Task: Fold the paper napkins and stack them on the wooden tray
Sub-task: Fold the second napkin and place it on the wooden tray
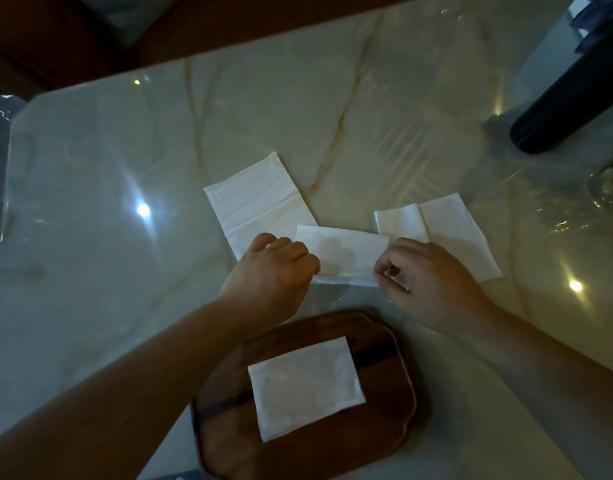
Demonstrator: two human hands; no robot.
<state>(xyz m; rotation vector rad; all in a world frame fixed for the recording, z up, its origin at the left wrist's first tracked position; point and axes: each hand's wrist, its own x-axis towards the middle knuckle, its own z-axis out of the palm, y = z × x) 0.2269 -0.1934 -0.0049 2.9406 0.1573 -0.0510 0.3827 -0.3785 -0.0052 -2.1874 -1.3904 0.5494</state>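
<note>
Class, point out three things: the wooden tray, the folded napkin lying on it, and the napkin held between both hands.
wooden tray (384,424): head view, bare wood right of its napkin.
folded napkin (305,382): head view, its middle.
held napkin (346,252): head view, centre, between the hands.

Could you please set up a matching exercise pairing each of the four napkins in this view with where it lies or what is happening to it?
Things:
1. folded napkin
2. napkin in the hands
3. left napkin
4. right napkin

States:
A. lies on the marble table, partly under the left hand
B. rests on the wooden tray
C. pinched at both ends, by the left hand and the right hand
D. lies on the table beyond the right hand, one flap folded

Pairs: 1-B, 2-C, 3-A, 4-D
</note>
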